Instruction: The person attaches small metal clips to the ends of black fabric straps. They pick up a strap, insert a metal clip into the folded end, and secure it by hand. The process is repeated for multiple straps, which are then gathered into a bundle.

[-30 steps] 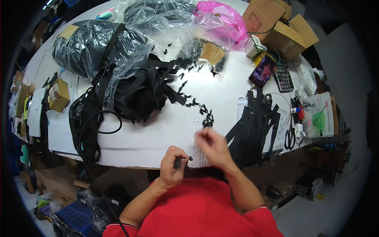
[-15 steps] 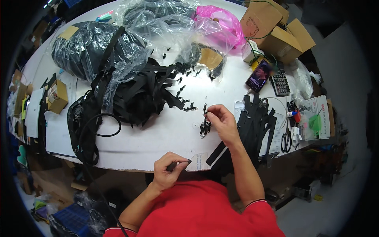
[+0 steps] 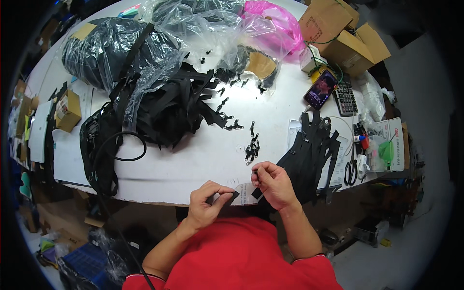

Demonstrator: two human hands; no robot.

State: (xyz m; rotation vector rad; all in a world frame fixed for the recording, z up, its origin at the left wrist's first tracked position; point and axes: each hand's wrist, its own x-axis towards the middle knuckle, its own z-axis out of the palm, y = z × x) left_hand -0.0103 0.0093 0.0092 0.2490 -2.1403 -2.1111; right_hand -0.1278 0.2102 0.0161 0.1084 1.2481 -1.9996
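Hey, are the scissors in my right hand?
No, the scissors lie on the table to the right of the black strips, apart from your right hand.

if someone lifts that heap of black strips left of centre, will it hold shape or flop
The heap of black strips would probably flop, since its loose ends splay and bend. It may come up tangled, as strips overlap. Clear plastic lying across its left side might drag along.
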